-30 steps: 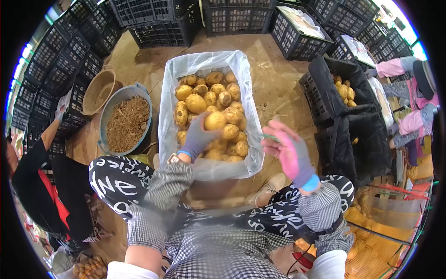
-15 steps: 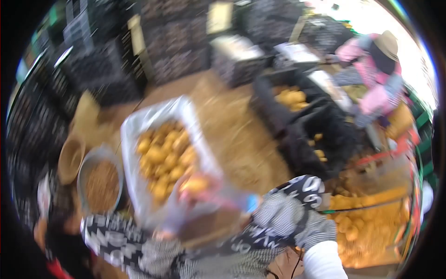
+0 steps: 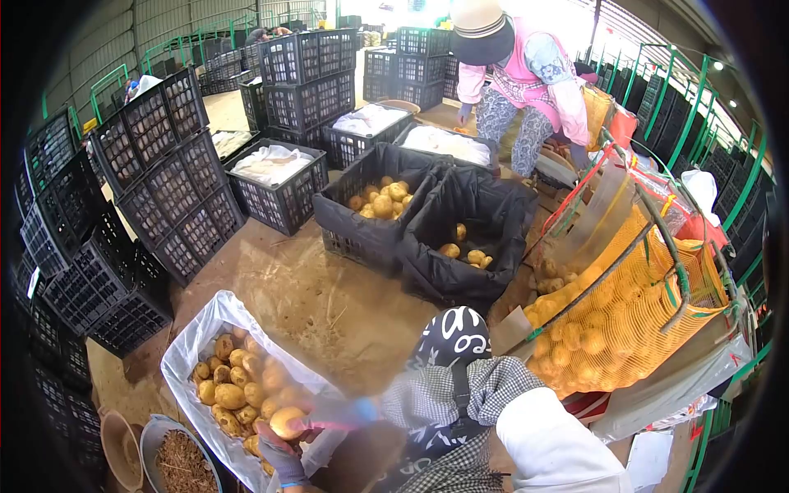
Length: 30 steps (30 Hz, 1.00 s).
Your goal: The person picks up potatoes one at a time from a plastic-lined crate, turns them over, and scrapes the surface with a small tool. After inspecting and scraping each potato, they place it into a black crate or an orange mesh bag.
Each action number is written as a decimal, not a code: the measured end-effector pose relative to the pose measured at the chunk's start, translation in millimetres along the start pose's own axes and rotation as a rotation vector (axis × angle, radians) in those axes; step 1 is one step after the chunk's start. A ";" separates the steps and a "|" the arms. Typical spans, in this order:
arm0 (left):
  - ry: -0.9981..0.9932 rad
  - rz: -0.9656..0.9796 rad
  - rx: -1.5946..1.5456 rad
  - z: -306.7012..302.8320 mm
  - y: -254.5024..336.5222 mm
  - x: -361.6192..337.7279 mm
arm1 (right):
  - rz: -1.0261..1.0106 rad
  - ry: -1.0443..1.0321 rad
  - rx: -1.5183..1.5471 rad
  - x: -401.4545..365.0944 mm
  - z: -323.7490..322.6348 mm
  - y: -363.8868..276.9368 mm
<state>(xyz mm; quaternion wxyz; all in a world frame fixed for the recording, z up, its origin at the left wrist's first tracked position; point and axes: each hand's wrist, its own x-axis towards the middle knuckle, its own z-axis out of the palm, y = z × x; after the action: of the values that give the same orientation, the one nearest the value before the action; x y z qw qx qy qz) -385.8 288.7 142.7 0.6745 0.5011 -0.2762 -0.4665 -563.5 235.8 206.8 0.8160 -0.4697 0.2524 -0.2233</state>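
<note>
A yellow-brown potato (image 3: 287,422) is held over a crate lined with white plastic (image 3: 200,329). My left hand (image 3: 283,462), in a grey glove, closes on it from below, thumb at its left side. From the right, my gloved right hand (image 3: 335,413), blurred by motion, has its fingers against the same potato. Beneath and beyond my hands, several loose potatoes (image 3: 230,396) fill the lined crate.
Two black-lined crates (image 3: 419,267) with potatoes stand ahead. At the right hangs an orange mesh bag (image 3: 608,337) of potatoes on a metal frame. A bucket of brown loose material (image 3: 185,462) sits lower left. Stacked black crates (image 3: 168,164) stand behind; another person (image 3: 526,82) bends nearby.
My view has swung up and to the right, so the lined crate now appears lower left. The potato remains at my hands, and the picture is sharper.
</note>
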 end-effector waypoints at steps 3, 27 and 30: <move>0.027 -0.102 -0.032 -2.8 0.6 7.8 | -0.064 0.000 0.103 -2.6 6.8 -4.0; -0.352 0.361 0.590 22.6 66.1 -10.5 | -0.231 -0.014 -0.082 29.9 -9.9 16.5; -0.312 0.164 0.341 21.0 61.2 -5.2 | -0.354 -0.020 -0.302 26.2 -12.7 19.8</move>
<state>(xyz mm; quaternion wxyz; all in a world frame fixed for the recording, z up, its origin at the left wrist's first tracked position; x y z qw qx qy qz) -384.0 288.5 207.6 0.5649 0.5054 -0.4917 -0.4286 -548.7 220.9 178.6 0.6870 -0.6257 0.1885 -0.3178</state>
